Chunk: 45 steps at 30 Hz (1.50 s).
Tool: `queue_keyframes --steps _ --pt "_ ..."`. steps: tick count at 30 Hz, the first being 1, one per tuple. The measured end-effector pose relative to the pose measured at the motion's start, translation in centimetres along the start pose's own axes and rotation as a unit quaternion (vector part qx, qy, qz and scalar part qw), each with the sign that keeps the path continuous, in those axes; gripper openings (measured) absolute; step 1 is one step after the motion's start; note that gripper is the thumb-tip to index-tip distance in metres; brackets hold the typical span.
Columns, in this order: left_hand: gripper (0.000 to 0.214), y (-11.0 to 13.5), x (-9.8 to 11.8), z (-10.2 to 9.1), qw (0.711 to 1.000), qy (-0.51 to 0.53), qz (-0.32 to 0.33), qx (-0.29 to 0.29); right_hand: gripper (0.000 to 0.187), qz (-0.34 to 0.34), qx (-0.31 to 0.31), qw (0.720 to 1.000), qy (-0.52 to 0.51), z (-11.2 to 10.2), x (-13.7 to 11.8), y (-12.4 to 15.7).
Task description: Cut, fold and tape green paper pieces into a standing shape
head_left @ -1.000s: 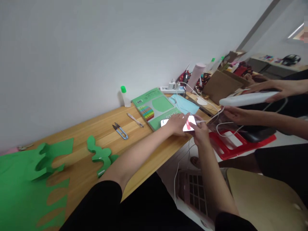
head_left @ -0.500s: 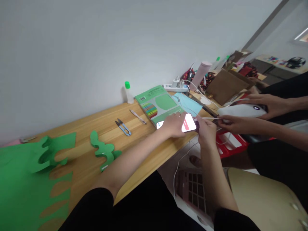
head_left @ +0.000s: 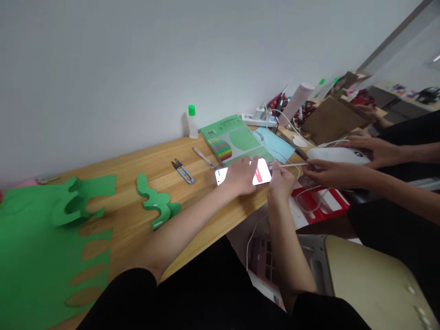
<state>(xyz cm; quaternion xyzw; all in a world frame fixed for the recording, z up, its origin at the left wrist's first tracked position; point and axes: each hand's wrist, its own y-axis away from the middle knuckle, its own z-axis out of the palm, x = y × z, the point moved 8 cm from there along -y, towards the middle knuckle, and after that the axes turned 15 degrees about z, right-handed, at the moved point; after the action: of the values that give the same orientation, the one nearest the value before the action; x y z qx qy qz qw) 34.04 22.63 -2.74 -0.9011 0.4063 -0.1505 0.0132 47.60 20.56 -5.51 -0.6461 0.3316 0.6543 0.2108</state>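
Note:
A phone (head_left: 264, 172) with a lit white screen lies near the table's front edge. My left hand (head_left: 239, 175) is laid across it, thumb and fingers gripping its sides. At the phone's right end, my right hand (head_left: 281, 182) pinches the end of a white charging cable (head_left: 294, 164); whether the plug is in the phone is hidden by my fingers. From there the cable runs to a co-worker's hand (head_left: 323, 173), which holds it too. The co-worker's other hand (head_left: 378, 151) rests on a rounded white device (head_left: 337, 155) with a small dark display.
Behind the phone lies a green paper pack (head_left: 237, 140). Thread snips (head_left: 183, 172), a pen (head_left: 203, 157) and a glue bottle (head_left: 193, 123) are to its left. Cut green foam shapes (head_left: 156, 201) and a green sheet (head_left: 30, 256) cover the left. A power strip (head_left: 257, 120) stands at the back.
My hands and the phone have shifted slightly left in view, still together. The co-worker's hands and the white device have also moved a little left. The camera view has turned slightly.

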Motion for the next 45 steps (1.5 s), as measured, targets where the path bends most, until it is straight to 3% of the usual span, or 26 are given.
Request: queue_keyframes --steps 10,19,27,32,35,40,43,45 --pt "0.079 1.1 -0.3 -0.3 1.0 -0.009 -0.028 -0.001 0.024 0.008 0.04 0.996 0.075 0.9 0.0 0.7" --pt "0.082 1.8 -0.4 -0.4 0.999 0.011 -0.048 -0.01 0.022 -0.002 0.032 0.995 0.095 1.1 -0.3 1.0" --pt "0.079 1.1 0.8 -0.7 0.999 0.003 -0.047 0.004 0.017 0.016 0.04 0.994 0.098 0.5 -1.3 0.9" --pt "0.079 4.4 -1.6 0.1 0.997 -0.006 -0.062 -0.048 0.025 0.075 0.033 0.996 0.031 -0.9 -3.2 -0.2" --pt "0.078 7.6 -3.7 -1.1 0.997 -0.023 -0.063 -0.035 0.025 0.084 0.004 0.996 0.025 -1.4 -4.1 -1.4" --pt "0.076 10.6 -3.3 -3.9 0.994 -0.079 0.069 -0.025 0.044 0.135 -0.12 0.979 0.092 -0.7 -2.6 -2.7" --pt "0.076 11.5 -3.2 -4.9 0.992 -0.091 0.085 -0.015 0.043 0.139 -0.236 0.946 0.174 1.1 -1.1 0.2" --pt "0.073 11.8 -3.3 -5.0 0.994 -0.069 0.088 -0.007 0.064 0.039 -0.332 0.908 0.252 3.2 -1.4 3.9"
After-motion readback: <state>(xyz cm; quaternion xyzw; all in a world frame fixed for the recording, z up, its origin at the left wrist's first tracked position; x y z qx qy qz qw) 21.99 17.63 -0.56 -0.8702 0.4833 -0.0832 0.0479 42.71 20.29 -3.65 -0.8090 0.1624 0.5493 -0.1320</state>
